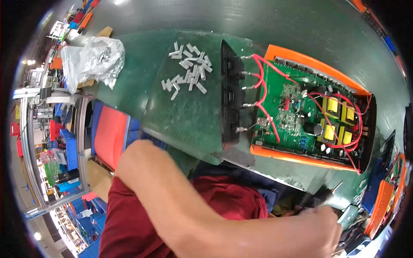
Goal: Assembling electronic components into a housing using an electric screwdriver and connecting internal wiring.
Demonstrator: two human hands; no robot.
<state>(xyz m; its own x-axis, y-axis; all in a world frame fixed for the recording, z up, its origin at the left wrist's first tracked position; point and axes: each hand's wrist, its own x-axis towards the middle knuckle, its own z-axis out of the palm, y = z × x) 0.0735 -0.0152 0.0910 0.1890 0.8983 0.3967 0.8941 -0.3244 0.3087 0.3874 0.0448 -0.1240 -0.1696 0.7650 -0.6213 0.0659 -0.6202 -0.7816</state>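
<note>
My left arm comes out of a maroon sleeve, bends at the elbow and reaches across my front to the lower right. There my left hand [320, 230] is closed, its fingers curled; what they hold, if anything, is hidden. Just beyond it, a dark-handled tool [325, 195] with a thin metal tip points up and right; I cannot tell whether it is held. My right hand does not show. On the green table, an orange-edged case [309, 157] holds a green circuit board [279, 96] with yellow transformers. Red wires [263, 84] run from it toward a standing black panel [230, 96].
Small grey pieces [189, 71] lie scattered left of the panel. A clear plastic bag [101, 60] sits at the far left on the table. Nearer me are a red-lined blue bin [111, 131] and a metal frame [32, 150]. More orange cases [380, 206] stand at the right.
</note>
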